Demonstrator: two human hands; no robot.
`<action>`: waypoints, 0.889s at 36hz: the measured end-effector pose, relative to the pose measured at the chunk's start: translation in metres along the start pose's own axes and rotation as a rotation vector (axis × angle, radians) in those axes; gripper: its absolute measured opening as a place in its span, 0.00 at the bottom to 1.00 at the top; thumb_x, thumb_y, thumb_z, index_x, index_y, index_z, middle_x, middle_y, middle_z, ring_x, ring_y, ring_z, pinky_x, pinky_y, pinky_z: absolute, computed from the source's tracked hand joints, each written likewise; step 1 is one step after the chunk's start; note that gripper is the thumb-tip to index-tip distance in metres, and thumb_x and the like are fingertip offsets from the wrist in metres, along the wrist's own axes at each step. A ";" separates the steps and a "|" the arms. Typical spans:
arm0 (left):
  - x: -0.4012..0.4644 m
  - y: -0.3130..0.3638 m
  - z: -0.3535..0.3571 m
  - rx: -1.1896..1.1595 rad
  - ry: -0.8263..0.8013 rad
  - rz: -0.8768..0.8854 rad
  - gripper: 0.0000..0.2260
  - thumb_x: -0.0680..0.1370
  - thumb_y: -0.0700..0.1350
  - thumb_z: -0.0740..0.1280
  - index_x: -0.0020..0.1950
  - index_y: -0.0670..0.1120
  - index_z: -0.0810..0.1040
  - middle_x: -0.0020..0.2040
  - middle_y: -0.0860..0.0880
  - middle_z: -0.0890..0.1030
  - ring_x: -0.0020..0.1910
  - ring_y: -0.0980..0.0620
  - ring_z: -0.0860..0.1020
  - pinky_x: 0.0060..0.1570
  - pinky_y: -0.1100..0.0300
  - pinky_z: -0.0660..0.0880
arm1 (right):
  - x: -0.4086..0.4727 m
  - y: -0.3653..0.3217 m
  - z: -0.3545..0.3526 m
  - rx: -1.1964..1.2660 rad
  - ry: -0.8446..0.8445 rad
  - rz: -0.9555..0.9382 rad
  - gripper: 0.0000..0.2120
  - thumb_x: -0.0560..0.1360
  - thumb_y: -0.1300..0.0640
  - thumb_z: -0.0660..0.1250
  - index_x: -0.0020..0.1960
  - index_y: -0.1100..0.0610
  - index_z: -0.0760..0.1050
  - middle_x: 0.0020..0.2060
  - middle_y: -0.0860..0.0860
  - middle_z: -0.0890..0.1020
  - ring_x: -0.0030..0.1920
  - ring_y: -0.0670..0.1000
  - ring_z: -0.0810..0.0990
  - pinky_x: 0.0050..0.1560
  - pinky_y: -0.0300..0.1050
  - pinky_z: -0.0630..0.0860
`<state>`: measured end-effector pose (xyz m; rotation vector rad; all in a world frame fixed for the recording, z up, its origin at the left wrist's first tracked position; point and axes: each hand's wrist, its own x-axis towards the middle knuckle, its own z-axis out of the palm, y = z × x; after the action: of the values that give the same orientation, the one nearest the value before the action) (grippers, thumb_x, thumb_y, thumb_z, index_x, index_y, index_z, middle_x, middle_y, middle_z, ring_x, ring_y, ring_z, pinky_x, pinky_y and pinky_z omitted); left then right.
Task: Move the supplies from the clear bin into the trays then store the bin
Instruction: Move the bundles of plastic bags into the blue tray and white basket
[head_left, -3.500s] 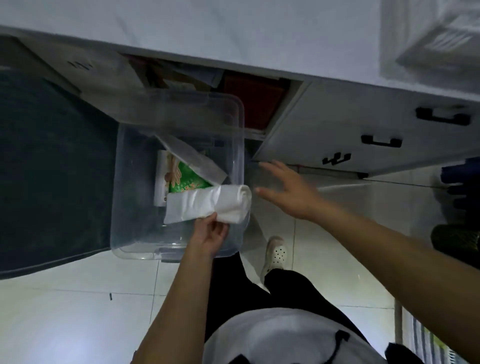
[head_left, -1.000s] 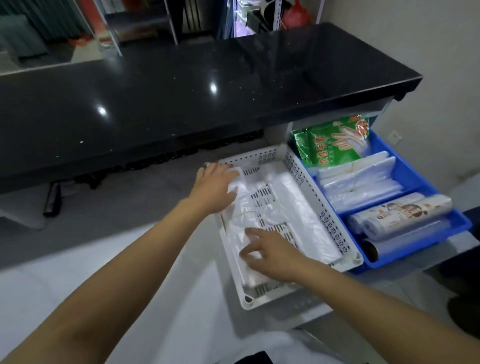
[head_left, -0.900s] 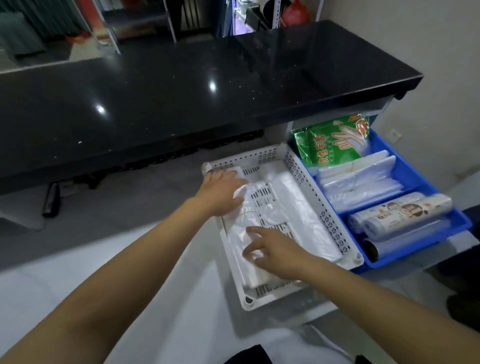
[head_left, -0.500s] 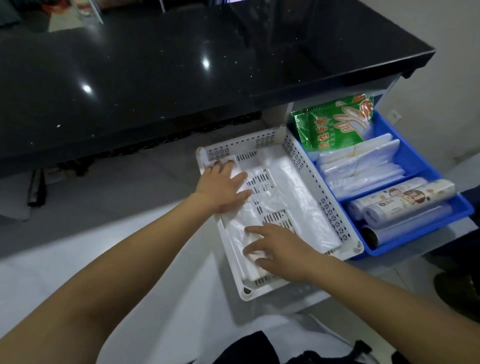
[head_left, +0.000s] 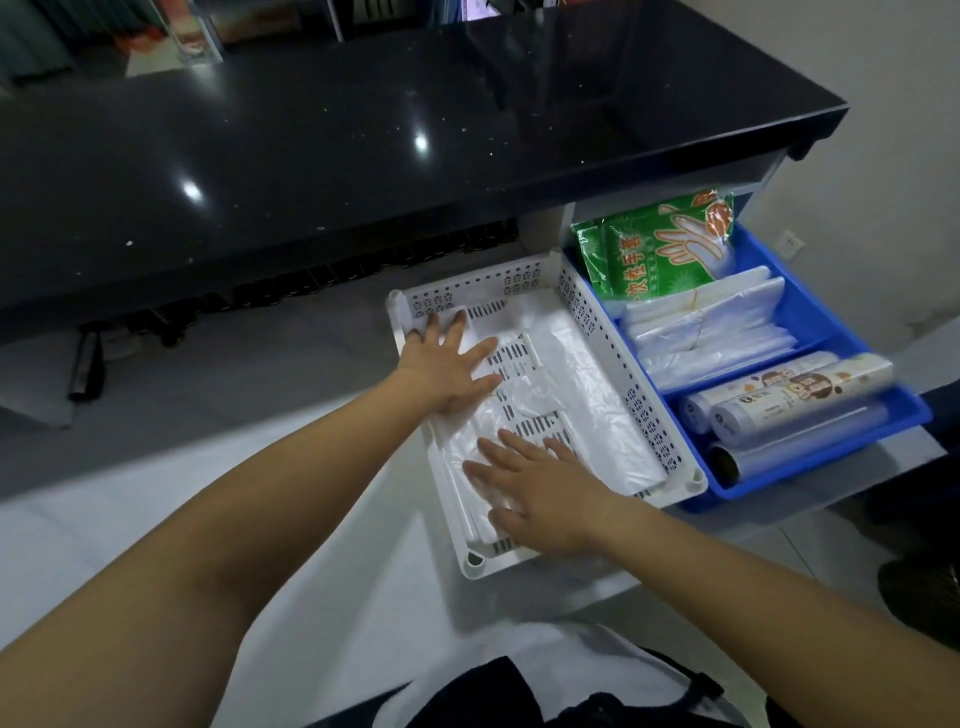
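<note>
A white perforated tray sits on the light counter with flat stacks of clear plastic bags in it. My left hand lies flat, fingers spread, on the bags along the tray's left side. My right hand presses flat on the same bags near the tray's front. Touching its right side, a blue tray holds a green glove packet, bundled clear bags and rolls of bags. The clear bin is out of view.
A glossy black countertop overhangs the far side of the trays. The light work surface stretches left of the white tray. A pale wall stands to the right.
Earlier my left hand lifted a white roll from the clear bin on the floor. In the last second both hands stay flat on the bags, the left sliding slightly toward the far left corner.
</note>
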<state>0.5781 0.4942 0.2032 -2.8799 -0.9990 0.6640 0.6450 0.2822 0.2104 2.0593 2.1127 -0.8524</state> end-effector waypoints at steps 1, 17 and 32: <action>-0.003 0.000 -0.004 -0.012 0.006 0.001 0.32 0.76 0.73 0.41 0.79 0.64 0.43 0.81 0.46 0.40 0.79 0.36 0.41 0.74 0.38 0.46 | 0.000 0.000 -0.001 0.010 0.010 -0.005 0.30 0.81 0.43 0.55 0.80 0.42 0.50 0.81 0.46 0.46 0.80 0.49 0.40 0.76 0.61 0.41; -0.219 0.056 0.008 -0.547 0.453 -0.581 0.33 0.76 0.72 0.44 0.79 0.62 0.47 0.82 0.49 0.46 0.80 0.45 0.43 0.76 0.43 0.44 | -0.094 0.002 -0.005 0.036 0.286 -0.104 0.35 0.76 0.31 0.53 0.79 0.37 0.47 0.80 0.45 0.40 0.78 0.49 0.32 0.76 0.62 0.36; -0.485 0.294 0.210 -0.861 0.115 -1.356 0.37 0.75 0.73 0.46 0.79 0.61 0.37 0.82 0.49 0.43 0.80 0.45 0.43 0.75 0.42 0.48 | -0.168 -0.063 0.172 0.066 -0.076 -0.650 0.34 0.79 0.35 0.56 0.79 0.36 0.42 0.79 0.42 0.36 0.77 0.47 0.30 0.78 0.60 0.41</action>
<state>0.3251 -0.0532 0.1537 -1.6685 -3.1312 -0.1087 0.5469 0.0600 0.1565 1.3178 2.7752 -1.0431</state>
